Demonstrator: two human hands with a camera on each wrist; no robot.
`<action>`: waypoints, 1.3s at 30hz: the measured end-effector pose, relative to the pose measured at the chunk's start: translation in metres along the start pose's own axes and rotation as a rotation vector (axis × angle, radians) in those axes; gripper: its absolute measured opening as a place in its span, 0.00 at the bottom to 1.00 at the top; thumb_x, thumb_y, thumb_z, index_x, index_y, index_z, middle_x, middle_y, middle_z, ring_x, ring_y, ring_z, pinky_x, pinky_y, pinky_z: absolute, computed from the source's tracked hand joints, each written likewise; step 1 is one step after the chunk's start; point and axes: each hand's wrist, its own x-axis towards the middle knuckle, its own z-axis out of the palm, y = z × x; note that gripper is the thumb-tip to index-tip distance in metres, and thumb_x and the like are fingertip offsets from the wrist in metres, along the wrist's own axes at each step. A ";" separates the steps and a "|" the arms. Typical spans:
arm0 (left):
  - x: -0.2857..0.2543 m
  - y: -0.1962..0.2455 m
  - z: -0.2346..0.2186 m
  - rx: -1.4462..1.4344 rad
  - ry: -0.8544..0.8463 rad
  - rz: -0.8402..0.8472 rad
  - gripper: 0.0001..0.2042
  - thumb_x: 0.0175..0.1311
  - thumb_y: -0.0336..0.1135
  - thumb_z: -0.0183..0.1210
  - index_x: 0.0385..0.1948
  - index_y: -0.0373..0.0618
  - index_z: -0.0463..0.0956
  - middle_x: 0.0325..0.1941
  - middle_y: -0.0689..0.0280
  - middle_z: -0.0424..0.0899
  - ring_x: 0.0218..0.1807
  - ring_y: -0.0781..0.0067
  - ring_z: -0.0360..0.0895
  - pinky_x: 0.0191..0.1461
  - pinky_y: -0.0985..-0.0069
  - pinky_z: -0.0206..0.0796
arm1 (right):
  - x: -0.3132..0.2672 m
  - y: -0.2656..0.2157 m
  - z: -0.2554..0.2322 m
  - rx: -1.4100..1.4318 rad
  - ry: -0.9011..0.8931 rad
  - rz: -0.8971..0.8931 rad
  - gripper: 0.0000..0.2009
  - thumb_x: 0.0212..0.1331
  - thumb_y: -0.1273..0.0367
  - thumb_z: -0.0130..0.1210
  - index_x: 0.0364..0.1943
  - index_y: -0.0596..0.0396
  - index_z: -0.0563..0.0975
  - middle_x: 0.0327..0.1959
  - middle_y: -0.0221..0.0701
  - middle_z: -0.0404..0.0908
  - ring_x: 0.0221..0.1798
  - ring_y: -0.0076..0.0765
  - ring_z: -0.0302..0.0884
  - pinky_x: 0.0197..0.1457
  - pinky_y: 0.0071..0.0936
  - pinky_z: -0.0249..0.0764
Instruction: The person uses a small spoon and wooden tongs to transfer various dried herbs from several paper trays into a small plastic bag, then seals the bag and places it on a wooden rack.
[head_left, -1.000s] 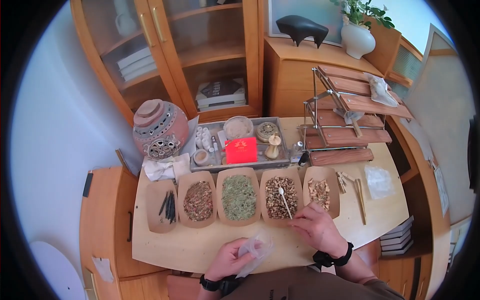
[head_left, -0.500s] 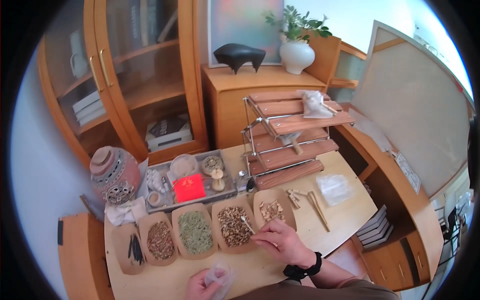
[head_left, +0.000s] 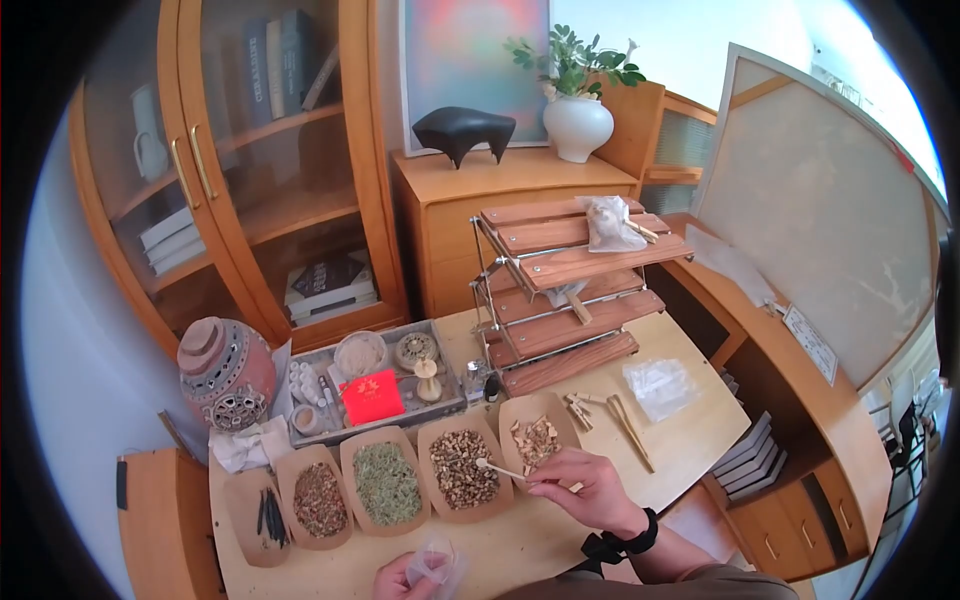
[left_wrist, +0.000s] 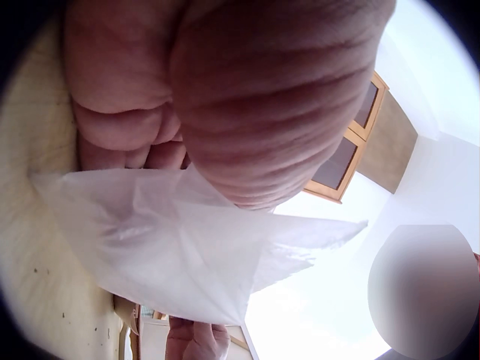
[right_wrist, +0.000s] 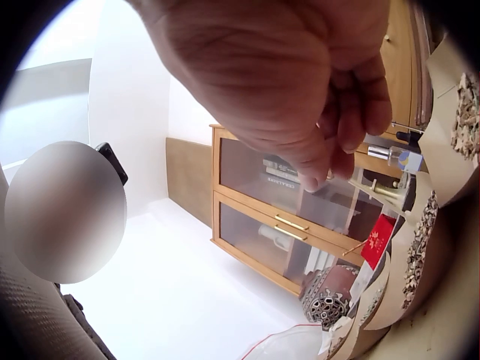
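The right hand [head_left: 583, 492] pinches the thin handle of a small spoon [head_left: 505, 470] between its thumb and fingers. The spoon sticks out from the fingertips at about 10 o'clock as the head view shows it, and its pale round end is over the right edge of a paper tray of brown bits [head_left: 478, 511]. It is hard to see from here if the spoon touches the bits or hangs just above them, so I can't tell. A paper tray of wood chips [head_left: 568, 428] sits near the right hand at 11 o'clock. The left hand [head_left: 396, 578] is at 8 o'clock from the right hand, well apart from it, close to the front of the table [head_left: 520, 540]. It holds a thin, see-through bag [left_wrist: 172, 240], with its thumb on one side and its bent fingers on the other. The bag sticks out from that hand at about 2 o'clock. A paper tray of green bits [head_left: 388, 532] is at 12 o'clock from the left hand, and a tray of black sticks [head_left: 262, 556] is at 10 o'clock. Gold tongs [head_left: 632, 440] lie at 1 o'clock from the right hand, with some flat, clear plastic [head_left: 660, 388] just past them.
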 end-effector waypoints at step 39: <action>0.025 0.000 0.000 0.068 -0.126 0.056 0.15 0.73 0.29 0.64 0.58 0.37 0.83 0.53 0.66 0.88 0.53 0.77 0.84 0.59 0.74 0.76 | -0.026 0.013 0.005 -0.025 -0.014 0.218 0.10 0.57 0.78 0.73 0.43 0.57 0.90 0.36 0.37 0.90 0.39 0.37 0.87 0.44 0.30 0.80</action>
